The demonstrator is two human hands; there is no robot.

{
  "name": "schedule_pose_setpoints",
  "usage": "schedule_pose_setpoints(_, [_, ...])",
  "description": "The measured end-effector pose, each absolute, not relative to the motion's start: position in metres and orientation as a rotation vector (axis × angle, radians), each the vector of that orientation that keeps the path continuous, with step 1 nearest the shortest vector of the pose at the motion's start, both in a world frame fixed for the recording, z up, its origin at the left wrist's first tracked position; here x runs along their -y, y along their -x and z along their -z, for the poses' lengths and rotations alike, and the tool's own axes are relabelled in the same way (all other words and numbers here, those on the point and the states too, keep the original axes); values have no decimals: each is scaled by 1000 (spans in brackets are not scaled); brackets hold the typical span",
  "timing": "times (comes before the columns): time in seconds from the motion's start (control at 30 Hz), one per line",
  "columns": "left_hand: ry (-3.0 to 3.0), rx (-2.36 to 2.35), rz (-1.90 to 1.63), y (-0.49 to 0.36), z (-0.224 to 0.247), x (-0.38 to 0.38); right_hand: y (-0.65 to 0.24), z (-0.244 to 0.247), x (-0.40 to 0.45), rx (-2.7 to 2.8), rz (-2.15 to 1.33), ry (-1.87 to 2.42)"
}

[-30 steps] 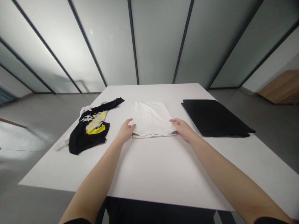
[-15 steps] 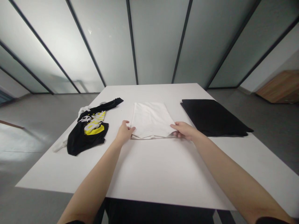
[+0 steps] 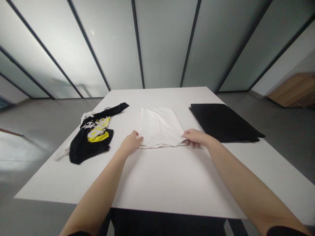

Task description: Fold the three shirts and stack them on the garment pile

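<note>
A folded white garment (image 3: 159, 126) lies flat in the middle of the white table (image 3: 157, 183), its layered near edge facing me; which kind of garment it is, I cannot tell. My left hand (image 3: 131, 143) is at its near left corner, thumb and fingers closed on the cloth's edge. At the near right corner, my right hand (image 3: 196, 136) pinches the fabric between thumb and fingers, the thumb on top. Part of each corner is hidden by the fingers.
On the left lies a crumpled black garment (image 3: 85, 147) with a yellow and white print, white cloth (image 3: 61, 153) showing beneath it. A flat folded black cloth (image 3: 221, 123) rests on the right. Beyond the table stands a frosted glass wall (image 3: 162, 46).
My right hand has shifted slightly to the right along with the near right corner of the white garment. My left hand has moved slightly nearer to me. The other clothes lie as before.
</note>
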State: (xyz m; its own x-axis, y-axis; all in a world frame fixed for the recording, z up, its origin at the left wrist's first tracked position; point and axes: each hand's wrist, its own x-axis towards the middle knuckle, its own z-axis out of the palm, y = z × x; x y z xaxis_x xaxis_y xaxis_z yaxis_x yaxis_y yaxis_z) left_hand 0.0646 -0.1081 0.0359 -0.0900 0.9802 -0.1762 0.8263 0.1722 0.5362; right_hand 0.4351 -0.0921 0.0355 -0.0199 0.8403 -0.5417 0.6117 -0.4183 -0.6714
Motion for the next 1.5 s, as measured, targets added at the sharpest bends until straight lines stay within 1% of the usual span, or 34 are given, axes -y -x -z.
schedule_pose_setpoints(0.07, [-1863,-2077,-277,-62,-38,112,-443,-34,90,1730,-1175,2058])
schedule_pose_setpoints(0.13, [-1933,-2122,-242,-62,-41,114,-449,-31,88,1857,-875,2021])
schedule_pose_setpoints(0.23, [-2150,-1973,-448,-66,-43,115,-443,-26,88,1920,-461,1817])
schedule_pose_setpoints(0.33, [-2397,-1570,-668,-77,-38,117,-420,-19,95,2006,-223,1471])
schedule_pose_setpoints(0.43, [-2457,-1342,-655,-92,-27,122,-391,-10,104,2240,-227,1260])
schedule_pose_setpoints(0.6, [-2399,-1448,-463,-108,-10,129,-370,7,113,2498,-328,1356])
schedule_pose_setpoints(0.77, [-2377,-1560,-425,-111,-8,130,-371,6,114,2527,-324,1415])
schedule_pose_setpoints(0.97, [-2453,-1864,-104,-113,-9,129,-374,-2,112,2470,-348,1696])
schedule_pose_setpoints(1.03, [-2404,-2008,-54,-113,-8,126,-379,-3,111,2436,-355,1786])
schedule_pose_setpoints(1.13, [-2312,-2144,-75,-108,-4,122,-387,-5,110,2396,-360,1890])
schedule_pose_setpoints(1.23, [-2248,-2182,-137,-100,1,118,-389,-7,111,2365,-339,1947])
schedule_pose_setpoints(1.37, [-2367,-2041,-285,-92,-3,119,-385,-9,120,2344,-287,1977])
schedule_pose_setpoints(1.43, [-2521,-1826,-351,-94,-11,122,-381,-12,127,2359,-230,1927])
schedule_pose_setpoints(1.5, [-2632,-1611,-364,-98,-20,124,-378,-19,133,2411,-197,1783])
